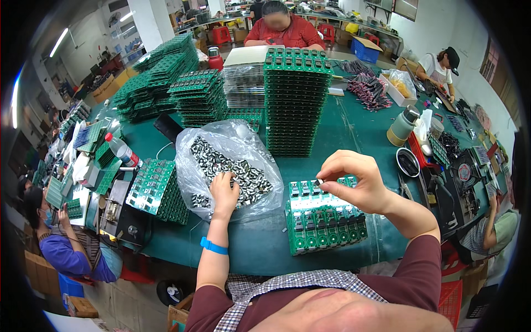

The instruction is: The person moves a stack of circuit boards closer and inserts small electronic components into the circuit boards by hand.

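Fingers of left hand (224, 191) curled in clear bag (191, 171) of small parts (243, 174), centre frame; right hand (354, 182) pinching one small component (319, 181) above green board stack (323, 218) on counter (354, 127). Tall board tower (296, 99) behind.

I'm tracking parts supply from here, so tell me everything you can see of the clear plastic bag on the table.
The bag is thin, clear, crinkled plastic, lying open on the green table left of the board stack. It is heaped with small black-and-silver parts, too small to tell apart. The left hand reaches into its mouth and rests on the parts. A tall stack of green boards stands just behind it.
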`<control>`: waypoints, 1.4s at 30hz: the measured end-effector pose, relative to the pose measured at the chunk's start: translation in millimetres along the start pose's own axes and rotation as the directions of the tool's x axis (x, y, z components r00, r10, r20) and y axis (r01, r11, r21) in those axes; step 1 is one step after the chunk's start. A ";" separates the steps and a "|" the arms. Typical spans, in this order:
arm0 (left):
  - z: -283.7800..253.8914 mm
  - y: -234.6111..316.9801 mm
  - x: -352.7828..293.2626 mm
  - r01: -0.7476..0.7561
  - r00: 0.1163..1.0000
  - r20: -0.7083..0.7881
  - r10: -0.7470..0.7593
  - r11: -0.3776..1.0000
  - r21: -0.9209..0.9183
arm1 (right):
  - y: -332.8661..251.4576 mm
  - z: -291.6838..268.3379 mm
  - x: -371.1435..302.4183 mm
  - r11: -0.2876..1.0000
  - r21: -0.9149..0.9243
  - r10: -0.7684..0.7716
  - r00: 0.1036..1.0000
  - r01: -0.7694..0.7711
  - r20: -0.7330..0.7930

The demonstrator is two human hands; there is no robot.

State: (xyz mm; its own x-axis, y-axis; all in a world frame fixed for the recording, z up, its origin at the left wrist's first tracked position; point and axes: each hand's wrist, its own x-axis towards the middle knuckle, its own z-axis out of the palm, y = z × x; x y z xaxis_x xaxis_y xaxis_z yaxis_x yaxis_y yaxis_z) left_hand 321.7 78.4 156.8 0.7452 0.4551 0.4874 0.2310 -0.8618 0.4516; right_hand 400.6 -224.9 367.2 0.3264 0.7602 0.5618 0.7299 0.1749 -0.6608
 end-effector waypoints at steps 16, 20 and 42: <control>5.0 -7.3 3.8 -0.065 0.986 -0.159 0.048 0.993 -0.102 | 0.5 1.7 -1.8 1.000 -0.007 0.013 1.000 -0.013 0.009; 3.3 -3.0 4.6 -0.056 0.981 -0.190 0.026 0.987 -0.153 | 0.9 1.4 -0.8 1.000 -0.020 0.018 1.000 -0.018 0.019; 1.1 -3.6 4.3 -0.018 0.971 -0.229 -0.065 0.938 -0.345 | -1.6 4.5 1.2 1.000 -0.021 0.021 0.999 -0.019 0.050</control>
State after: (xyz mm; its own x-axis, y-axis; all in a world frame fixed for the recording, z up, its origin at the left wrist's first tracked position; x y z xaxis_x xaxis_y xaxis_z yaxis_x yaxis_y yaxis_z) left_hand 324.8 83.2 156.5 0.5656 0.5493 0.6151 -0.0128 -0.7399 0.6726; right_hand 397.1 -221.4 366.6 0.3108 0.7940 0.5225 0.7360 0.1468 -0.6609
